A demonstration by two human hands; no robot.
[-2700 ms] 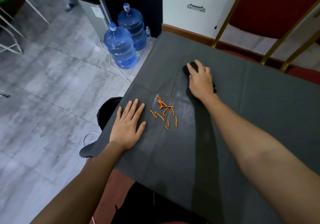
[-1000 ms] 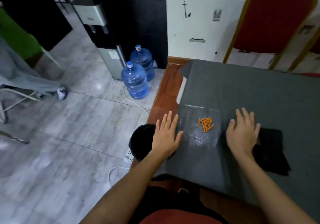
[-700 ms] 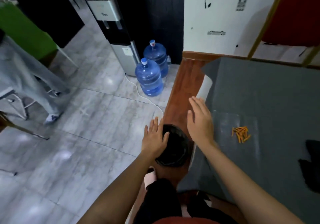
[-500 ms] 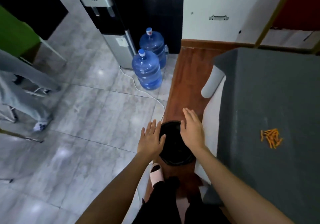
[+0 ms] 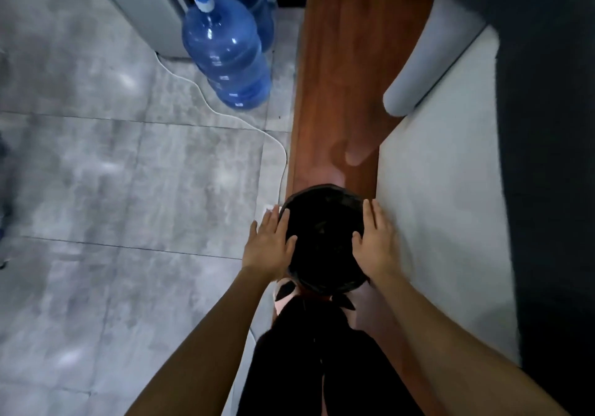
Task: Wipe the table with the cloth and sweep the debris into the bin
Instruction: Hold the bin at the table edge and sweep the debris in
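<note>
Grey floor tiles (image 5: 128, 190) and a wooden strip (image 5: 335, 77) down below, black bin (image 5: 322, 238) standing on that strip. It's right between the left hand (image 5: 270, 245) and right hand (image 5: 375, 238), both flat-fingered against its rim.

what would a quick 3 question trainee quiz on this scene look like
1. True or false: the left hand and the right hand are at opposite sides of the black bin, with their fingers straight.
2. What stands on the grey tiled floor beyond the bin? A) a blue water bottle B) a red bucket C) a broom
3. Short answer: is any debris visible on the part of the table's dark cover that is in view?

Key: 1 true; 2 A; 3 no, none shows there.
</note>
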